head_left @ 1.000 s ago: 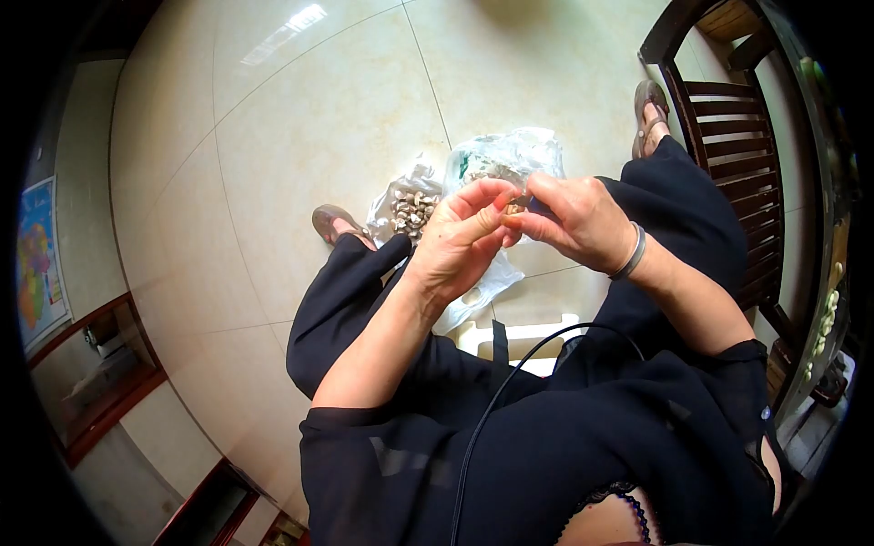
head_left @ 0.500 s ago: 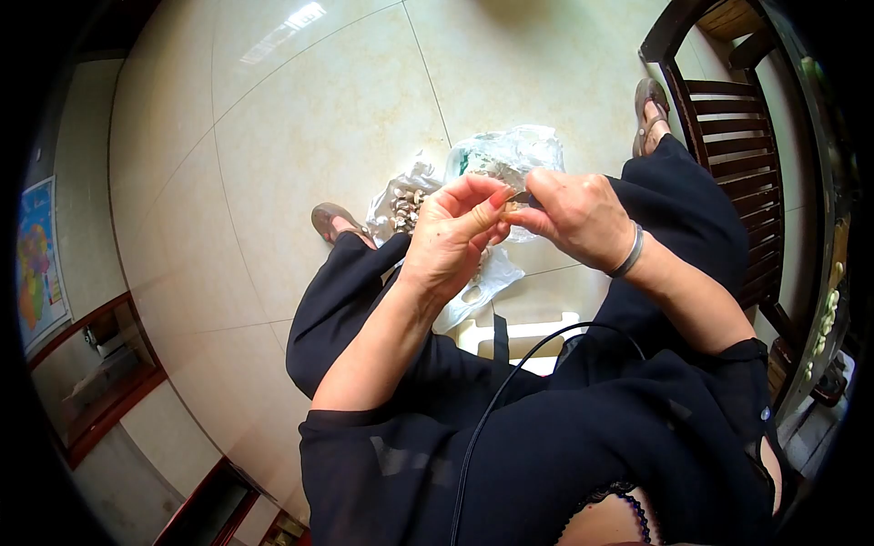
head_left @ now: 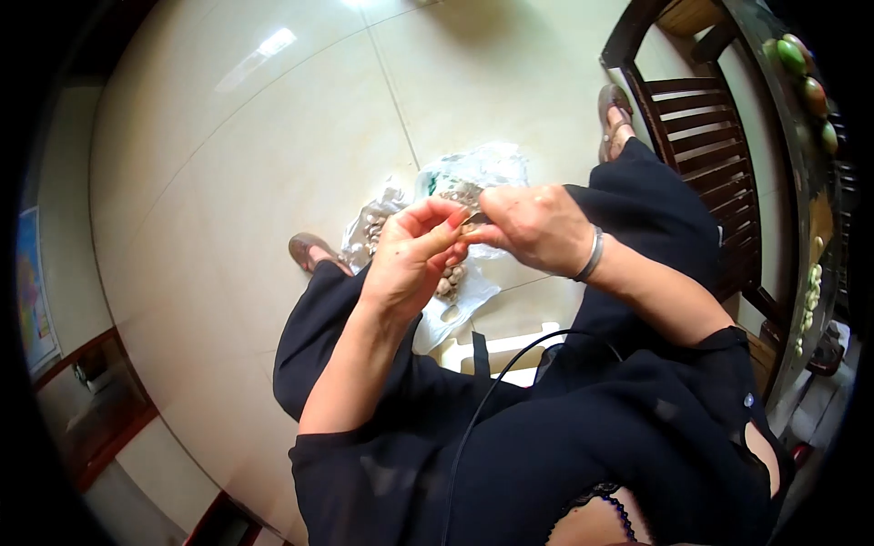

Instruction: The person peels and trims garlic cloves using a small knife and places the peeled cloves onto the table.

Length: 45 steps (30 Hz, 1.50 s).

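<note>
My left hand [head_left: 407,259] is closed in a pinch in front of my lap, with thumb and fingers on a small tan piece [head_left: 469,227] that looks like part of a mushroom. Against it, my right hand [head_left: 539,227] is curled round a thin dark blade-like tool [head_left: 474,218], mostly hidden by the fingers. Below the hands lies a white plastic bag [head_left: 473,296] holding small brownish, mushroom-like pieces [head_left: 450,284]. More such pieces [head_left: 374,229] sit in a bag to the left. A clear plastic bag [head_left: 496,164] with contents spreads just beyond the fingertips.
A cream plastic stool [head_left: 446,355] shows between my legs. To the right stands a dark slatted wooden chair [head_left: 701,136], beside a table edge with green and reddish fruit [head_left: 790,57] and pale beans [head_left: 813,291]. A black cable [head_left: 482,400] crosses my lap.
The view has shifted, so the scene sits slightly further left and lower. Both hands stay together in the same pinch, and the fruit on the table has come into view.
</note>
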Each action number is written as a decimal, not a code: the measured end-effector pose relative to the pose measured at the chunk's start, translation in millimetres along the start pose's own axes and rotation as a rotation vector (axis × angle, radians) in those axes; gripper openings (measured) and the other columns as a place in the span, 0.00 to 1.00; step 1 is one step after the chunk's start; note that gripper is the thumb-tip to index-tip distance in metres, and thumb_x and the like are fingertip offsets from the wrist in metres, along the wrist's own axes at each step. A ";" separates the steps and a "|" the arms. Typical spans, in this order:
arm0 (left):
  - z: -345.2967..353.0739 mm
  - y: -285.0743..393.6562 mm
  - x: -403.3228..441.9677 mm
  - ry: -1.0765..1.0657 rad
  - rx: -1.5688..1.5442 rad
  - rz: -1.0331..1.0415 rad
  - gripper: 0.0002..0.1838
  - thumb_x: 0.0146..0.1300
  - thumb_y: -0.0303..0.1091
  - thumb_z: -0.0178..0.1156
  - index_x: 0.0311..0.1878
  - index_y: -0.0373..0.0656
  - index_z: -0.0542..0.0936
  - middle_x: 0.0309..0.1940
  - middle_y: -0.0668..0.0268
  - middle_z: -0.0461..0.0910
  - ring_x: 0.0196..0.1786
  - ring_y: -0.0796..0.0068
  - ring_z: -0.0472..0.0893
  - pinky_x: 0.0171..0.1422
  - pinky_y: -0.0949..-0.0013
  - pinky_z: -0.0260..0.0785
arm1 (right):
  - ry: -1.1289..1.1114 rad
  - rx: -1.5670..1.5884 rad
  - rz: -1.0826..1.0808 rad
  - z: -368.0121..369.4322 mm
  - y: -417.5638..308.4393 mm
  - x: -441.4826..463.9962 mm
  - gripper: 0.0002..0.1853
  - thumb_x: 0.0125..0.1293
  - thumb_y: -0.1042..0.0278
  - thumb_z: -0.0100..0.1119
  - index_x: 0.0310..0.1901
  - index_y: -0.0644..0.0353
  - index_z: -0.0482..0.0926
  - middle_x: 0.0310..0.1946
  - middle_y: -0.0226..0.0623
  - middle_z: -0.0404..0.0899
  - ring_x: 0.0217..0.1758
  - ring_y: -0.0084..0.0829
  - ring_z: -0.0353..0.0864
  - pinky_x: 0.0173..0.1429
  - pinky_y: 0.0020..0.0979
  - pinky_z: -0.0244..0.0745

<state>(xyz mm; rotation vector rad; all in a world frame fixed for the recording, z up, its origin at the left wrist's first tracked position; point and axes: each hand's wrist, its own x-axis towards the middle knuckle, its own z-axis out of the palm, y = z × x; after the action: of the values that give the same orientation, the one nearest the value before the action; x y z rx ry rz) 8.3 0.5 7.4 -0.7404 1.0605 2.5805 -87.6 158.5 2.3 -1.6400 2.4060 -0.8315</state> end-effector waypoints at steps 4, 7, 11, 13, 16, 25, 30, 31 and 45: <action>-3.3 4.4 0.1 -0.023 0.122 -0.015 0.05 0.56 0.24 0.56 0.36 0.38 0.72 0.25 0.67 0.73 0.25 0.82 0.71 0.29 0.81 0.64 | 0.103 0.108 -0.043 8.3 5.4 -3.5 0.18 0.61 0.47 0.47 0.32 0.57 0.69 0.21 0.37 0.73 0.23 0.35 0.77 0.23 0.31 0.71; -7.4 6.8 1.8 -0.067 0.141 -0.026 0.03 0.57 0.24 0.54 0.35 0.37 0.73 0.27 0.67 0.75 0.25 0.82 0.72 0.29 0.81 0.63 | 0.058 0.009 -0.023 -0.3 -0.5 -2.1 0.19 0.60 0.46 0.46 0.31 0.56 0.68 0.22 0.36 0.73 0.23 0.34 0.77 0.23 0.31 0.71; 9.5 11.7 2.2 -0.048 0.109 -0.022 0.04 0.56 0.24 0.55 0.35 0.36 0.72 0.26 0.66 0.75 0.24 0.81 0.72 0.28 0.80 0.63 | 0.176 0.042 -0.039 -0.4 1.5 -1.6 0.21 0.60 0.44 0.45 0.29 0.57 0.66 0.19 0.35 0.69 0.21 0.34 0.76 0.22 0.31 0.70; 9.8 9.2 3.1 -0.079 0.072 -0.005 0.05 0.56 0.25 0.56 0.35 0.36 0.72 0.26 0.66 0.75 0.24 0.81 0.72 0.28 0.80 0.63 | 0.161 0.083 -0.013 1.3 1.1 -1.9 0.21 0.61 0.44 0.43 0.29 0.57 0.66 0.20 0.37 0.70 0.21 0.37 0.76 0.22 0.33 0.70; 11.2 8.5 4.2 -0.113 0.021 0.032 0.06 0.57 0.26 0.56 0.36 0.36 0.71 0.27 0.66 0.75 0.24 0.79 0.72 0.28 0.79 0.63 | 0.151 0.131 0.008 1.0 4.5 -1.7 0.21 0.62 0.44 0.42 0.29 0.58 0.66 0.20 0.38 0.72 0.22 0.39 0.76 0.22 0.34 0.70; 14.8 11.1 6.5 -0.056 0.015 0.039 0.06 0.57 0.25 0.56 0.37 0.39 0.70 0.32 0.68 0.73 0.33 0.80 0.75 0.35 0.79 0.69 | 0.153 0.102 0.013 4.0 6.7 -1.0 0.20 0.62 0.46 0.43 0.28 0.58 0.66 0.18 0.39 0.72 0.20 0.41 0.76 0.21 0.36 0.69; 11.8 17.3 7.0 -0.057 0.097 -0.028 0.04 0.56 0.24 0.55 0.34 0.39 0.71 0.31 0.68 0.74 0.31 0.80 0.75 0.34 0.80 0.69 | 0.170 0.067 -0.026 -0.4 4.7 1.2 0.20 0.62 0.46 0.44 0.28 0.58 0.66 0.17 0.37 0.72 0.20 0.39 0.76 0.21 0.35 0.70; 11.5 18.3 7.1 -0.052 0.098 -0.027 0.04 0.56 0.24 0.55 0.34 0.39 0.71 0.31 0.68 0.74 0.31 0.80 0.75 0.34 0.80 0.69 | 0.176 0.064 -0.039 -1.9 4.0 1.7 0.20 0.62 0.47 0.44 0.28 0.58 0.66 0.17 0.37 0.71 0.20 0.39 0.76 0.21 0.34 0.70; 12.9 15.8 6.9 -0.060 0.013 0.006 0.03 0.58 0.23 0.54 0.36 0.37 0.72 0.33 0.65 0.75 0.34 0.78 0.76 0.38 0.79 0.71 | 0.173 0.032 -0.025 0.1 4.2 2.9 0.19 0.61 0.48 0.47 0.27 0.58 0.67 0.17 0.37 0.72 0.19 0.38 0.76 0.20 0.33 0.70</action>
<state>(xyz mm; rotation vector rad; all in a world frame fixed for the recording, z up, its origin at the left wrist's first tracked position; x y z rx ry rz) -8.6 -1.2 20.7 -0.6539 1.0617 2.5814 -92.2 157.0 0.7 -1.6532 2.4734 -1.0516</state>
